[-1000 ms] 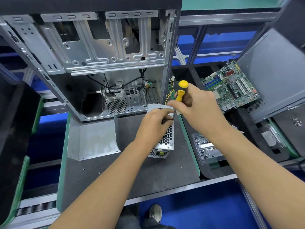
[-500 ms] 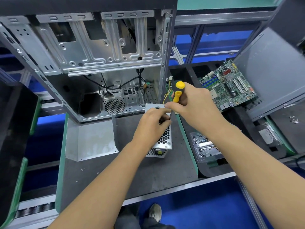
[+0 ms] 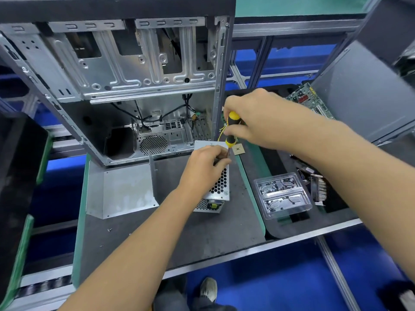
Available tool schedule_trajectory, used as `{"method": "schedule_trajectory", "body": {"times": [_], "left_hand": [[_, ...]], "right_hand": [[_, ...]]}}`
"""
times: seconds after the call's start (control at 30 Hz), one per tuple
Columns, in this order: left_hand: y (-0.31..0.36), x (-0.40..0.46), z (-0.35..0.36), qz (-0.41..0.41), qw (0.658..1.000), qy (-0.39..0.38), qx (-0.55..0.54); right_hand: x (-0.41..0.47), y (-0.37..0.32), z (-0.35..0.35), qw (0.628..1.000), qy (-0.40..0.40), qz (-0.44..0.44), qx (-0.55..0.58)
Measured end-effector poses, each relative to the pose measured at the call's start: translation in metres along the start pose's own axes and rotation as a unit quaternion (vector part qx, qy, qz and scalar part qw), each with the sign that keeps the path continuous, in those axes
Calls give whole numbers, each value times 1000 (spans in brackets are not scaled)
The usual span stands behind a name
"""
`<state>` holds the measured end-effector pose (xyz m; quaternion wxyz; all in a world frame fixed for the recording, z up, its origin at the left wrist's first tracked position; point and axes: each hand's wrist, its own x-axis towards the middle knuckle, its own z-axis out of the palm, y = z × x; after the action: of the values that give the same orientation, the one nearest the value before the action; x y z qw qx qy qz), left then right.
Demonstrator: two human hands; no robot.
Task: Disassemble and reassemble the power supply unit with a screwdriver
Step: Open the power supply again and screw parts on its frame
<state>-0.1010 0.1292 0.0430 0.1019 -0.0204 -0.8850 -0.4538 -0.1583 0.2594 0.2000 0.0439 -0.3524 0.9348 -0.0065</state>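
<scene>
A: Since a second ago the right hand (image 3: 253, 122) has rolled over the top of the screwdriver (image 3: 231, 129), so the yellow cap that stood clear is now half under the fingers. The tool has stayed on the same spot.

B: Fingers curled tight round the yellow and black handle, shaft pointing down into the near top edge of the power supply unit (image 3: 216, 187). I'd say that's a turning grip, working a screw.

A: And the left hand (image 3: 204, 167)?

B: Clamped over the top of the unit, fingertips pinched right by the shaft. Looks like it steadies the box and guides the tip so it doesn't skate off. Whether the screw is going in or coming out, I can't tell.

A: Describe the unit.

B: A small bare-metal box lying flat on the dark counter (image 3: 179, 232), just in front of the open computer case (image 3: 134, 86). Honeycomb vent holes on the side, a yellow part showing through the near end, thin wires trailing out behind.

A: That bent metal cover (image 3: 121, 189) to its left?

B: Lying apart, on the same counter. Possibly the unit's lid.
</scene>
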Motion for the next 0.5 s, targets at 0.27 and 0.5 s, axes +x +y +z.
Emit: {"method": "schedule_trajectory", "body": {"times": [0.27, 0.5], "left_hand": [[-5, -24, -1, -44, 989, -9, 139], [-11, -22, 9, -78, 976, -60, 194]], "right_hand": [[14, -21, -2, 987, -46, 22, -153], [18, -20, -6, 934, -172, -119, -290]]}}
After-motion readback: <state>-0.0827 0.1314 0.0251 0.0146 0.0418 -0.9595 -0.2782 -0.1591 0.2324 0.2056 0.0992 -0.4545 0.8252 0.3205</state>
